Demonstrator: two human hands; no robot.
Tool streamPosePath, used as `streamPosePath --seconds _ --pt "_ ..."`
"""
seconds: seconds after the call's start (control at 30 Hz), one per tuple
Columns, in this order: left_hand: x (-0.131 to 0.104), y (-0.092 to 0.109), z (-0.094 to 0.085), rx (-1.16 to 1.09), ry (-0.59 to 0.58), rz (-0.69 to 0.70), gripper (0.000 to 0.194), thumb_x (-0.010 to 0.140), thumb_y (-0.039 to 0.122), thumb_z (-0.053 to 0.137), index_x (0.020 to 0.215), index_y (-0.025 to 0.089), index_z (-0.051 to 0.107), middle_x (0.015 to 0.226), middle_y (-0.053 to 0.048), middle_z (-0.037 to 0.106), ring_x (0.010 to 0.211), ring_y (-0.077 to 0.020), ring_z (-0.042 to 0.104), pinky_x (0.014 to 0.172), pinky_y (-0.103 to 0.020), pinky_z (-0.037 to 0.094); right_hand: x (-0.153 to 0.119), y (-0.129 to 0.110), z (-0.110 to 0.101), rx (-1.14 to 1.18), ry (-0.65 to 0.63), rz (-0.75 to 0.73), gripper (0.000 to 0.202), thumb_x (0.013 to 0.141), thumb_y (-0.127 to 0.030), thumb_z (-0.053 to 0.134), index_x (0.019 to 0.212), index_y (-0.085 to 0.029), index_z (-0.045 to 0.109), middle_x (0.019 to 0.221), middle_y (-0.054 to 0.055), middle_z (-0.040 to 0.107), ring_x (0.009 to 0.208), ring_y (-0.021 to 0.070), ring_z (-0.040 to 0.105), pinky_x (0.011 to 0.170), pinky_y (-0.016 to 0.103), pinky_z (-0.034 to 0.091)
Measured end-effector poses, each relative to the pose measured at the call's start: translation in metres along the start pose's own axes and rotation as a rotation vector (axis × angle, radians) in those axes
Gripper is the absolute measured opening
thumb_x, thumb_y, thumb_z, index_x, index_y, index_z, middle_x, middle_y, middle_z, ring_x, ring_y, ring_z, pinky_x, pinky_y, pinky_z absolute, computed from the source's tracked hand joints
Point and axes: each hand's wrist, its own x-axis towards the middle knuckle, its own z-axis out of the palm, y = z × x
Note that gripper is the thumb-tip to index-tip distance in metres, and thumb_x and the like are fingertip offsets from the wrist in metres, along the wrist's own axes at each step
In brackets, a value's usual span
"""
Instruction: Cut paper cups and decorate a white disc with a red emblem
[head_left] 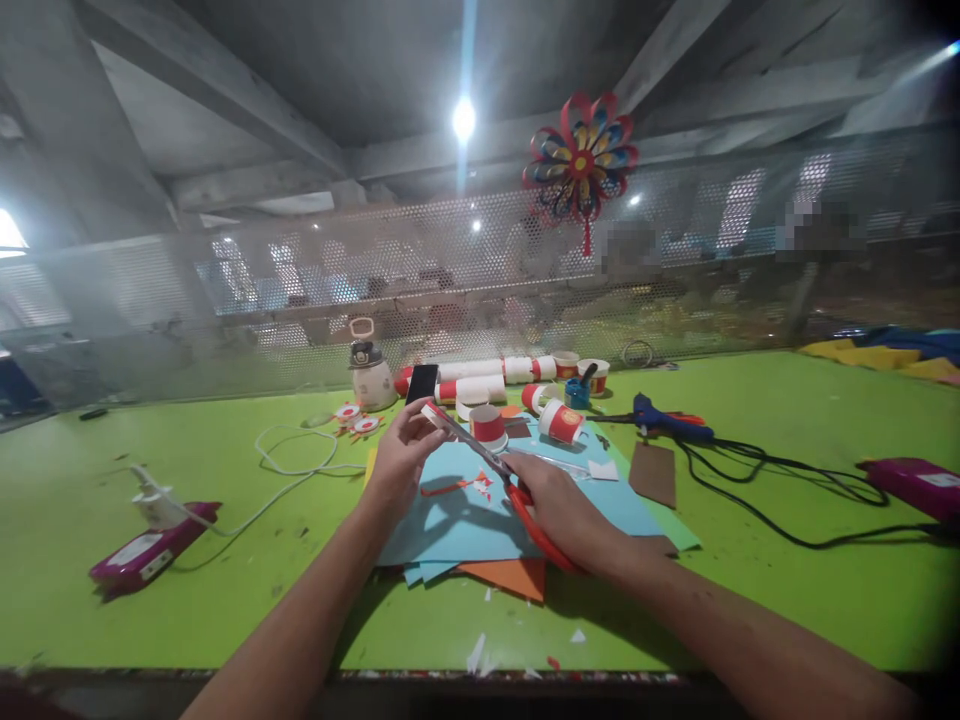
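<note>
My right hand (559,505) is closed around the red handles of a pair of scissors (486,455). The blades point away to the upper left, and their tips reach a small red-and-white paper piece (430,408). That piece is pinched between the thumb and fingers of my left hand (405,455). Under both hands lie light blue paper sheets (442,530), with orange and white scraps (481,484) on top. Just beyond the blades stands a red-and-white paper cup (488,427); another paper cup (561,422) lies tilted to its right.
A glue gun (660,418) trails a black cable at right. On the left, a purple power strip (154,548) carries a white charger cord. A phone (422,383), bottle (373,380) and rolled paper tubes (472,388) line the back near the mesh screen (465,280).
</note>
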Motion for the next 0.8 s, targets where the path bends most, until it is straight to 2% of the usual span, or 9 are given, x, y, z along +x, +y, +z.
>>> streamPosePath --seconds 0.27,0.5,0.63,0.8 --pt "-0.003 0.004 0.002 -0.003 0.009 -0.031 0.053 0.061 0.017 0.083 0.110 0.017 0.062 0.099 -0.007 0.070 0.084 -0.0204 0.067 0.078 -0.038 0.054 0.004 0.001 -0.002 0.030 -0.014 -0.013 0.016 0.083 -0.013 0.054 0.092 -0.019 0.065 0.087 0.005 0.068 0.079 0.0215 0.060 0.071 0.030 0.045" --pt "-0.002 0.008 0.002 -0.064 0.014 -0.092 0.051 0.067 0.022 0.080 0.114 0.016 0.061 0.093 -0.007 0.071 0.087 -0.0218 0.068 0.085 -0.041 0.053 0.000 -0.001 -0.003 0.058 0.001 -0.011 0.016 0.086 -0.018 0.054 0.094 -0.020 0.067 0.088 0.006 0.069 0.080 0.0218 0.061 0.072 0.031 0.047" --pt "-0.002 0.012 0.003 -0.095 0.034 -0.120 0.047 0.072 0.024 0.077 0.115 0.016 0.059 0.089 -0.006 0.070 0.087 -0.0219 0.069 0.086 -0.043 0.053 -0.001 -0.004 -0.005 0.057 -0.012 -0.005 0.020 0.087 -0.018 0.053 0.102 -0.021 0.067 0.093 0.007 0.069 0.084 0.0230 0.061 0.076 0.034 0.048" --pt "-0.003 0.015 0.006 -0.119 0.071 -0.121 0.046 0.070 0.021 0.078 0.112 0.016 0.060 0.087 -0.004 0.069 0.083 -0.0195 0.068 0.084 -0.041 0.054 0.000 -0.003 -0.010 0.059 -0.052 -0.003 0.026 0.089 -0.024 0.054 0.113 -0.021 0.063 0.099 0.009 0.066 0.091 0.0242 0.062 0.081 0.036 0.049"
